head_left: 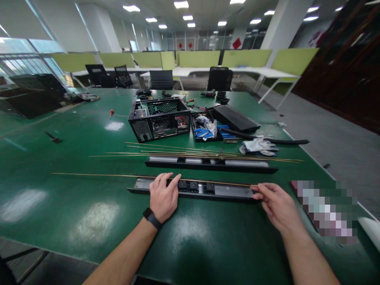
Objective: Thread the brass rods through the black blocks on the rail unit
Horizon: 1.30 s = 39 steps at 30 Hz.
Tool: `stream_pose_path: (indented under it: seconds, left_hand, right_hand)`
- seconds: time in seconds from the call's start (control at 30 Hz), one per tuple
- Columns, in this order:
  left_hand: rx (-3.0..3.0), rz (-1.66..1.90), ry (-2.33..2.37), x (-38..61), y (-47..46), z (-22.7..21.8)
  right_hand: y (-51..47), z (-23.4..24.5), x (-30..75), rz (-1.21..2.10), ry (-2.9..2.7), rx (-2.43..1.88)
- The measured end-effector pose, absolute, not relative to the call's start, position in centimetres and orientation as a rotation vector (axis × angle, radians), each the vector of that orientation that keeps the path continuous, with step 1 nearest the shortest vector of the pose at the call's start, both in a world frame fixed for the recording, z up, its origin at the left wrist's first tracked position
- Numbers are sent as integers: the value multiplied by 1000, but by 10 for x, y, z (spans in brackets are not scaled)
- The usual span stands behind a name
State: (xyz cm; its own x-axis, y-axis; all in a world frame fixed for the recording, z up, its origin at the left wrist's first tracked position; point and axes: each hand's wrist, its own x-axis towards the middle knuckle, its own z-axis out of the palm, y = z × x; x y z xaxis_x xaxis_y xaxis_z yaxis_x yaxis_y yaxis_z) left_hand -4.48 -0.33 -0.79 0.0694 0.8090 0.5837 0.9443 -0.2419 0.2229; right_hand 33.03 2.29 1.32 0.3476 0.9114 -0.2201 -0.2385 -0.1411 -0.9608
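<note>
My hands are apart on the front rail [231,192], parallel to the near side of the bench [74,158]. My right hand [276,202] pinches the right end of a thin rod [95,174] between thumb and fingers; my left hand [164,196] lies across the rail, fingers spread by the rod, though I cannot tell whether they grip it. The rod runs along the rail's far side and well past its left end, over a wide stretch of green top. More green top lies between the rail and me. Behind, the room narrows: the rear rail [243,163] sits near, with more rods [118,152] across it, then the case [159,120]. To my right, a blurred-out item [326,211] lies between my hand and the bench's right edge. The rod is straight, slender and brass-coloured; the rail is black-edged and silvery inside, with black blocks [194,186] along its middle.
</note>
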Motion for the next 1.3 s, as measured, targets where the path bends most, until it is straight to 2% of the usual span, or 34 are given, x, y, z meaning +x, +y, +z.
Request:
stream_pose_path:
  seconds: [0.3, 0.8, 1.1, 1.3]
  left_hand:
    - [-2145, -1071, -1767, -54, 1, -21]
    - [-2123, -1181, -1719, -50, -1, -17]
    - [-2130, -996, -1786, -28, -7, -6]
    - [-2125, -1042, -1758, -32, -5, -10]
  right_hand:
    - [24, 10, 329, 1056, -669, -1357]
    - [23, 11, 330, 991, -651, -1371]
    - [20, 11, 329, 987, -659, -1361]
    - [20, 10, 331, 982, -668, -1360]
